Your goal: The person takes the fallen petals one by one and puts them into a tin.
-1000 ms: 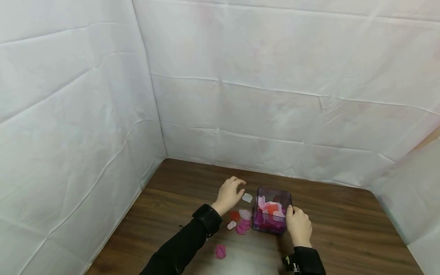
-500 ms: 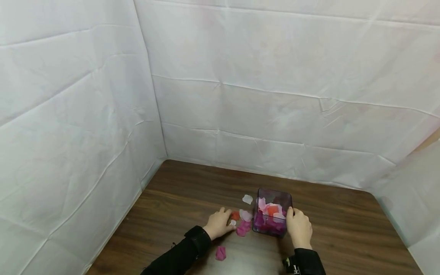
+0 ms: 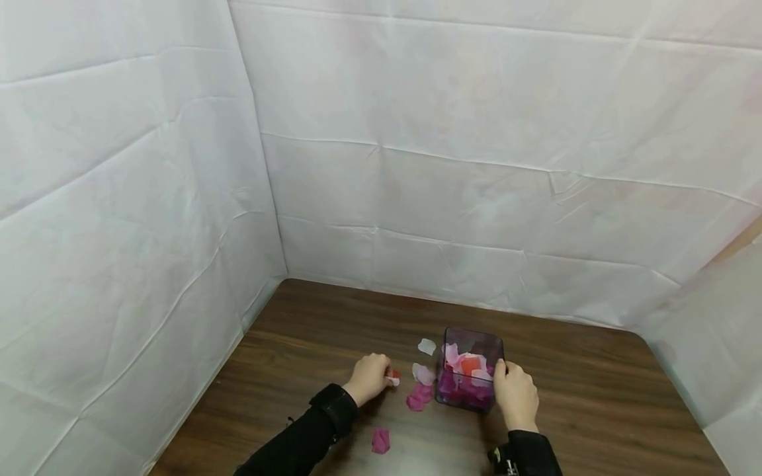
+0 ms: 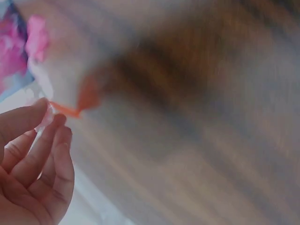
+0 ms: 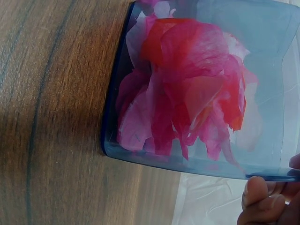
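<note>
My left hand (image 3: 368,377) pinches an orange-red petal (image 4: 89,93) and a pale pink petal (image 4: 45,118) between thumb and fingertips, low over the wooden table. To the right, my right hand (image 3: 516,396) grips the rim of a clear, purple-tinted box (image 3: 483,340), thumb on one side of the wall and fingers on the other. A heap of pink, magenta and red petals (image 5: 192,70) fills the lower part of the box. Between the left hand and the box lie a light pink petal (image 3: 423,374) and magenta petals (image 3: 419,396).
A white petal (image 3: 426,346) lies just left of the box's far corner. Nearer the front is a lone magenta petal (image 3: 380,441). White sheeting (image 3: 452,165) hangs behind and at the sides of the brown wooden table (image 3: 607,383).
My left hand came back from near the white petal to the red and pale pink petals, then picked them up and drew slightly left. The right hand stays on the box.
</note>
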`<state>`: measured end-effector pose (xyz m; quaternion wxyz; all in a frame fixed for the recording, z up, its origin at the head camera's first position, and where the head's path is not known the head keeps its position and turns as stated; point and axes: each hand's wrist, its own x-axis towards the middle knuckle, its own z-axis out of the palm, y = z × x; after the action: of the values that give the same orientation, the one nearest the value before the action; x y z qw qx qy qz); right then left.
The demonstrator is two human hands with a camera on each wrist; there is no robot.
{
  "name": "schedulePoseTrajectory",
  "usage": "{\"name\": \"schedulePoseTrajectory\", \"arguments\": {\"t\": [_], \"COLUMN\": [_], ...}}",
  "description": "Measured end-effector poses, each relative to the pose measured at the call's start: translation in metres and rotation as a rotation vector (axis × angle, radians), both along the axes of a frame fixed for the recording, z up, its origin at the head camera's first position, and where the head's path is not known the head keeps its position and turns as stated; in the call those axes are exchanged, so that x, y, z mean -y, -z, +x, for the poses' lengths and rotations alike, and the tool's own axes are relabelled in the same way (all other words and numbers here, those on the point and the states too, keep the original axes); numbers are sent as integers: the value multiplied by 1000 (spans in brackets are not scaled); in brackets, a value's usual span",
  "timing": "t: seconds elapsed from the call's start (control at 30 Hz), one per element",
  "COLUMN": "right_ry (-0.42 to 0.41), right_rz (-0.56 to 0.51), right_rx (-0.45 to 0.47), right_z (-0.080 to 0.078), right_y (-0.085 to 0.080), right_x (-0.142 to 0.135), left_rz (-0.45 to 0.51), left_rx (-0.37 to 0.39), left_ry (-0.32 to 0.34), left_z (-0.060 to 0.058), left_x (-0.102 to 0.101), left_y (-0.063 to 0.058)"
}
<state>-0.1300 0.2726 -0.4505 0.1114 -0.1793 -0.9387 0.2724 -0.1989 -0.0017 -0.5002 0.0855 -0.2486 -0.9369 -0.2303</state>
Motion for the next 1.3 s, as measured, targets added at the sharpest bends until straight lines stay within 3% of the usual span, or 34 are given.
{"name": "schedulePoseTrajectory", "arguments": {"t": [0.13,0.23,0.43,0.57,0.8,1.1,1.3], "right_ry": [3,3,1,10,8,-2,5], "right_rz": [-2,-3,-5,3,-7,5,-5], "right_rx": [14,18,33,19,16,9,21], "right_z": [0,0,-1,-1,-2,-7,-4], "right_y": [-2,-4,-6,-6,-3,-3,-5], "right_x": [0,0,-1,-2,3,7,5], "left_rz": [80,144,187,169,126,-90,-20], "left_rx": [36,17,-35,-31,25,104,-7], "left_ry": [-7,22,109,167,226,302,276], "left_z": [-8,-16,-22,-20,-9,-3,-9], "left_x": [1,-10,-54,-87,-118,-119,-104], "left_y": [-24,-45,-93,-110,-111,-102,-102]}}
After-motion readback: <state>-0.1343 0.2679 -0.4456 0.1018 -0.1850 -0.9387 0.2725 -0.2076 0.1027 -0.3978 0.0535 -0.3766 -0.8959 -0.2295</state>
